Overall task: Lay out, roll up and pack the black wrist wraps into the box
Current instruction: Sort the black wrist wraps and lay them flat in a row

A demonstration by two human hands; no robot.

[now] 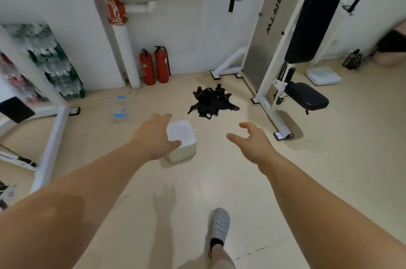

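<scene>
A heap of black wrist wraps (211,100) lies tangled on the beige floor, ahead of me near the gym machine. A white open box (183,141) stands on the floor closer to me. My left hand (154,137) is stretched out in front of the box's left side, fingers spread; whether it touches the box I cannot tell. My right hand (250,139) reaches forward to the right of the box, fingers loosely bent, holding nothing. Both hands are well short of the wraps.
A white gym machine with a black seat (305,97) stands at the right. Two red fire extinguishers (154,66) lean at the wall. A clear water bottle (120,108) stands left of the wraps. A white frame (55,115) runs along the left. My foot in a grey clog (218,227) is below.
</scene>
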